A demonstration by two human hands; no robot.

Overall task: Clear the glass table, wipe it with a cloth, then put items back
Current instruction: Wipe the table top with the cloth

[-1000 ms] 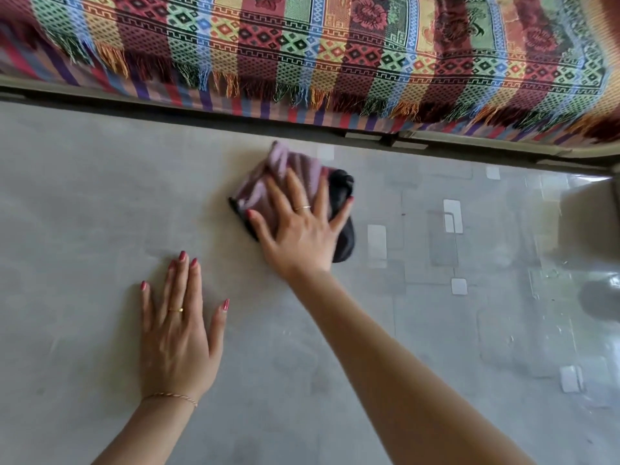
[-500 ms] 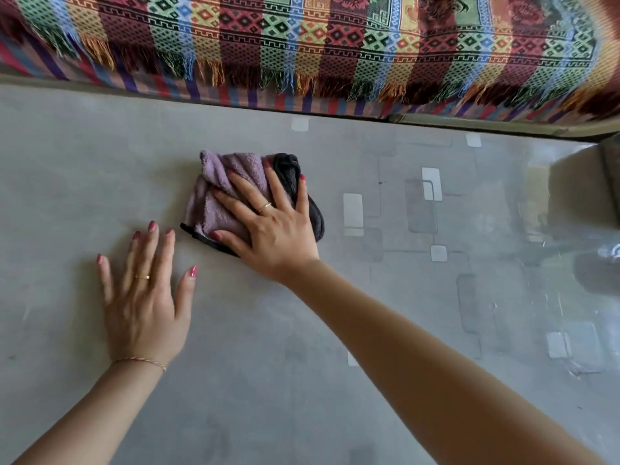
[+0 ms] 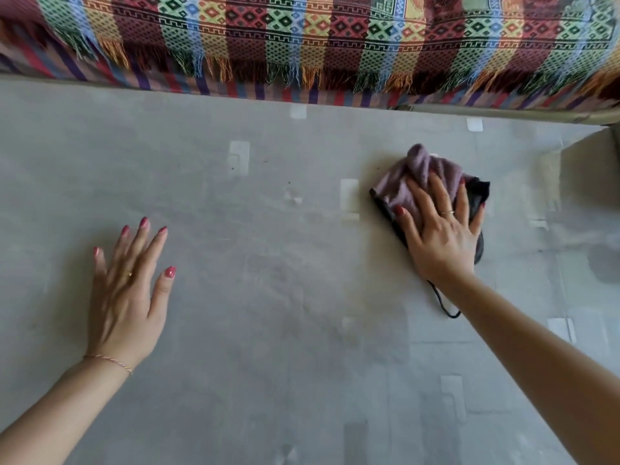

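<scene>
The glass table [image 3: 268, 297] fills the view, grey and see-through, with nothing standing on it. A crumpled purple and black cloth [image 3: 422, 172] lies on it at the right. My right hand [image 3: 439, 229] presses flat on the cloth with the fingers spread over it. A thin black loop of the cloth trails out below my right wrist. My left hand [image 3: 125, 293] rests flat on the glass at the left, fingers apart, holding nothing.
A sofa edge draped with a colourful patterned, fringed throw [image 3: 318, 38] runs along the far side of the table. The table's right corner [image 3: 604, 135] shows at the upper right. Pale floor tiles are visible through the glass.
My right hand has slid the cloth from the middle-left of the table toward the right. My left hand has stayed flat on the glass. The view has shifted left.
</scene>
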